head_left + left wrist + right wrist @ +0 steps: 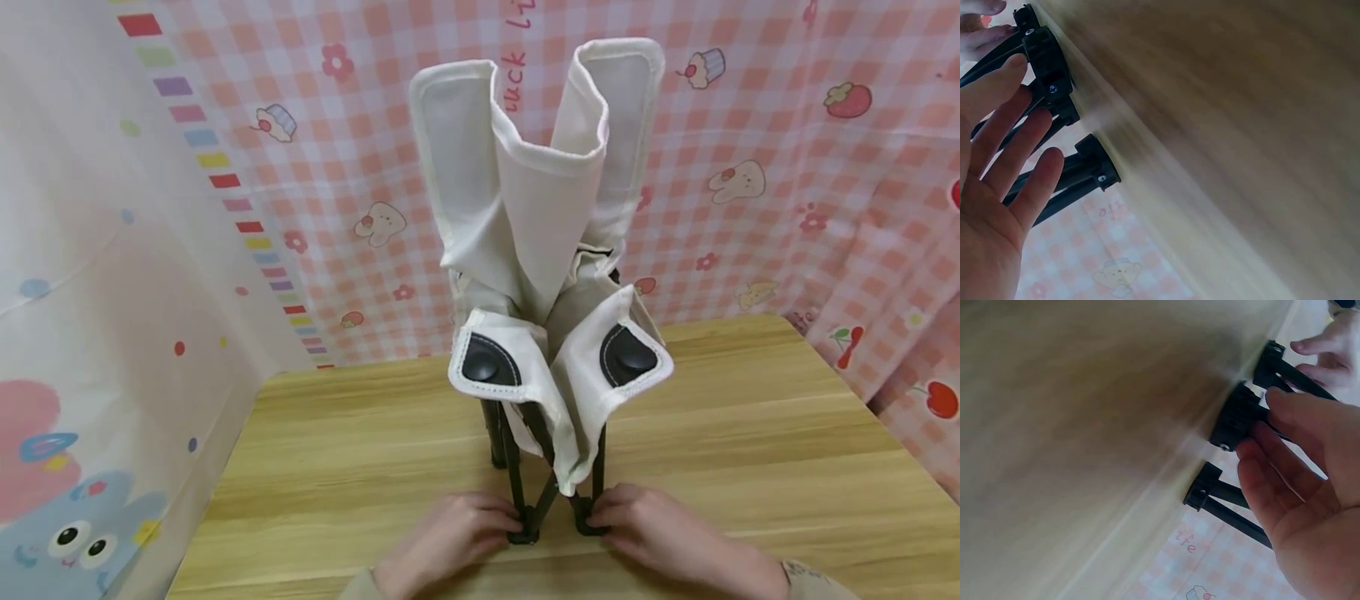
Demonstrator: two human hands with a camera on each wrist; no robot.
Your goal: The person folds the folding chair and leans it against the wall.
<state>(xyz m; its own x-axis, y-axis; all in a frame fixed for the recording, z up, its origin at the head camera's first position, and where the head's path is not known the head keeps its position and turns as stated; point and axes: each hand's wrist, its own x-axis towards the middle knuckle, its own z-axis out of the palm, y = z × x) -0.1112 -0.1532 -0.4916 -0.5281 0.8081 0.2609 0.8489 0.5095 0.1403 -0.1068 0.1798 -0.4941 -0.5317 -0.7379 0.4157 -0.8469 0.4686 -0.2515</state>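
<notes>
A folded camp chair [536,217] of cream fabric stands upright on the wooden table [337,450], its black frame legs [517,467] crossing below the seat. My left hand [465,533] rests at the chair's front left foot [525,533]. In the left wrist view its fingers [1004,144] lie fairly straight against that black foot [1047,59]. My right hand [652,533] rests at the front right foot [587,523]. In the right wrist view its fingertips [1272,425] touch the black foot [1233,422]. Neither hand wraps round a leg.
A pink checked backdrop [750,167] with cartoon prints hangs behind and to the right of the table. A pale printed cloth [90,333] covers the left side. Further chair feet [1100,165] [1200,487] stand on the wood behind the front ones.
</notes>
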